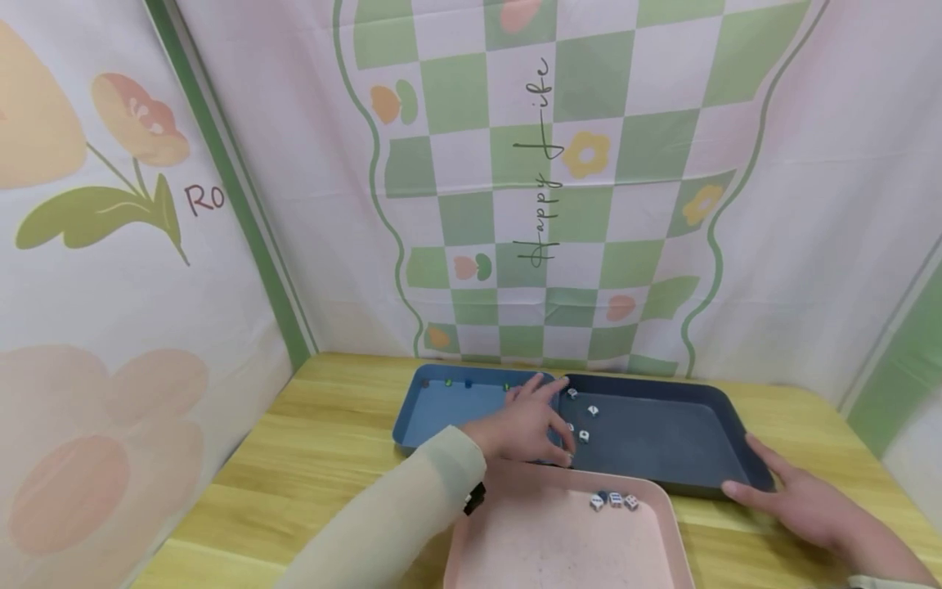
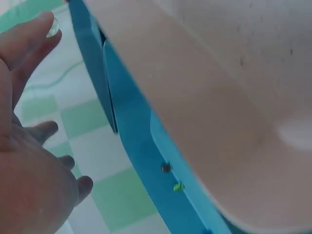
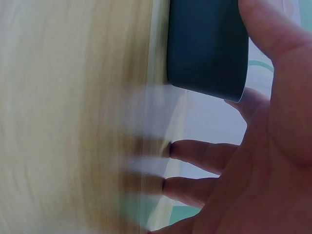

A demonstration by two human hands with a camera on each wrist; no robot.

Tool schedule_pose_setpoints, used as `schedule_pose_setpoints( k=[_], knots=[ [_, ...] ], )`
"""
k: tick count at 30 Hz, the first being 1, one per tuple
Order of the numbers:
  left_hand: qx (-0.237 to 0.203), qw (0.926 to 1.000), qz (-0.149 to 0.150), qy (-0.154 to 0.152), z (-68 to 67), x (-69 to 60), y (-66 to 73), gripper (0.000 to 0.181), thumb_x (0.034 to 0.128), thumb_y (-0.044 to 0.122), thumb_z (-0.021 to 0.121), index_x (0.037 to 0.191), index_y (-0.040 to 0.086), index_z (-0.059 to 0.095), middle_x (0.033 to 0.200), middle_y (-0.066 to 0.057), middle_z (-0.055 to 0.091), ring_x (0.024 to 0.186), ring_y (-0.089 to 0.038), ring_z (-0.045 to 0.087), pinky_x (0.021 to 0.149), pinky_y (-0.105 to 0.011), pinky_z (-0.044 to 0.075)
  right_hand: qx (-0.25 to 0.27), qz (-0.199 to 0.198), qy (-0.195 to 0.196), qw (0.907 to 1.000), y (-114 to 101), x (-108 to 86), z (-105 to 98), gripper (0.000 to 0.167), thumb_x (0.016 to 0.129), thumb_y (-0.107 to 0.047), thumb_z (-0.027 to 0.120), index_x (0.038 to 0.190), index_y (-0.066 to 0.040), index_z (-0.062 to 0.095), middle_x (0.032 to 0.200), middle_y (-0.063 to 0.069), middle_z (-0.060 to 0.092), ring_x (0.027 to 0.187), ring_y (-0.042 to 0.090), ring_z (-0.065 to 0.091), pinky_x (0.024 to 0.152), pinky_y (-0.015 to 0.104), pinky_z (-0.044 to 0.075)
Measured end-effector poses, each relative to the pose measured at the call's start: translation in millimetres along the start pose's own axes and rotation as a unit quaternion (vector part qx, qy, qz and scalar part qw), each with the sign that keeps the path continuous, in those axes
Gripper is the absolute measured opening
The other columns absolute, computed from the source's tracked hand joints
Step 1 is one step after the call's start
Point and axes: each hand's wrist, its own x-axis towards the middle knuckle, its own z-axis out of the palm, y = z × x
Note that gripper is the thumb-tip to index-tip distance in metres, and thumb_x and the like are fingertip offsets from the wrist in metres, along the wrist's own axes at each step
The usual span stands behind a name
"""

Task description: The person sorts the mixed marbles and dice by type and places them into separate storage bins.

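My left hand (image 1: 524,425) is over the seam between the blue tray (image 1: 403,421) and the dark grey tray (image 1: 662,433). Its thumb and index finger pinch a small clear piece (image 2: 53,28), mostly covered by the fingertips; the other fingers are spread. Several white dice, one of them a die (image 1: 593,410), lie at the dark tray's left end. My right hand (image 1: 805,503) holds that tray's right front corner (image 3: 209,53) between thumb and index finger. In the pink tray (image 1: 545,548), white dice (image 1: 616,499) sit beside a dark blue piece (image 1: 603,496) near the far right corner.
Along the blue tray's far wall lie small coloured pieces, among them a green one (image 1: 448,383) and a blue one (image 1: 468,384). All three trays stand close together on a wooden table (image 1: 257,483). A patterned curtain (image 1: 515,204) hangs behind.
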Motion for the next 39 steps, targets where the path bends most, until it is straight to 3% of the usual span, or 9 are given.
schedule_pose_setpoints(
  k=[5,10,15,20,23,31,39],
  knots=[
    [-0.042,0.9979,-0.040,0.031,-7.5,-2.4,-21.9,0.006,0.0877,0.044,0.076,0.083,0.044,0.074,0.166,0.002,0.009,0.150,-0.032,-0.004,0.113,-0.060,0.013,0.001,-0.006,0.005,1.0000,0,-0.2,0,0.102,0.099,-0.061,0.047,0.153,0.008,-0.005,0.135,0.053,0.026,0.116,0.070,0.037,0.085,0.071,0.039],
    [-0.050,0.9958,-0.069,0.033,-9.5,-5.6,-44.3,0.008,0.0880,0.042,0.076,0.081,0.044,0.073,0.166,0.001,0.009,0.149,-0.038,-0.002,0.111,-0.061,0.013,-0.003,-0.012,0.009,0.9999,-1,-1.6,1,0.099,0.101,-0.058,0.047,0.152,0.010,-0.004,0.134,0.053,0.027,0.115,0.071,0.037,0.085,0.072,0.038],
    [-0.015,0.9923,-0.120,0.027,-11.4,-11.3,-61.8,0.004,0.0895,0.040,0.074,0.086,0.039,0.076,0.165,-0.007,0.016,0.147,-0.045,0.001,0.109,-0.063,0.015,-0.005,-0.008,0.008,0.9999,-4,-2.9,0,0.099,0.100,-0.058,0.047,0.152,0.009,-0.004,0.134,0.053,0.027,0.115,0.070,0.037,0.085,0.071,0.038],
    [0.046,0.9816,-0.184,0.022,-14.2,-17.6,-72.8,0.004,0.0883,0.039,0.075,0.087,0.036,0.076,0.164,-0.011,0.017,0.147,-0.047,-0.001,0.109,-0.064,0.016,-0.008,-0.010,0.009,0.9999,-3,-2.1,0,0.099,0.100,-0.058,0.047,0.152,0.010,-0.004,0.134,0.053,0.027,0.115,0.070,0.038,0.084,0.071,0.039],
    [0.060,0.9762,-0.208,0.020,-13.9,-18.5,-78.7,0.004,0.0873,0.038,0.076,0.084,0.037,0.075,0.164,-0.012,0.017,0.147,-0.047,-0.001,0.109,-0.065,0.015,-0.009,-0.009,0.008,0.9999,0,-0.2,1,0.100,0.100,-0.059,0.047,0.152,0.009,-0.004,0.134,0.053,0.027,0.114,0.070,0.039,0.084,0.071,0.039],
    [0.065,0.9700,-0.234,0.017,-11.3,-17.5,-87.4,0.005,0.0896,0.033,0.073,0.092,0.034,0.077,0.162,-0.017,0.022,0.147,-0.047,-0.001,0.109,-0.064,0.015,-0.010,-0.007,0.009,0.9999,5,2.9,1,0.102,0.099,-0.062,0.047,0.153,0.009,-0.003,0.134,0.053,0.027,0.114,0.070,0.039,0.083,0.071,0.039],
    [0.041,0.9663,-0.253,0.024,-12.0,-19.2,-91.1,0.010,0.0932,0.029,0.069,0.089,0.035,0.076,0.161,-0.016,0.024,0.146,-0.048,-0.001,0.109,-0.065,0.014,-0.006,-0.005,0.004,1.0000,6,3.9,0,0.103,0.098,-0.063,0.047,0.153,0.008,-0.004,0.135,0.053,0.026,0.115,0.070,0.037,0.084,0.072,0.039]
  ],
)
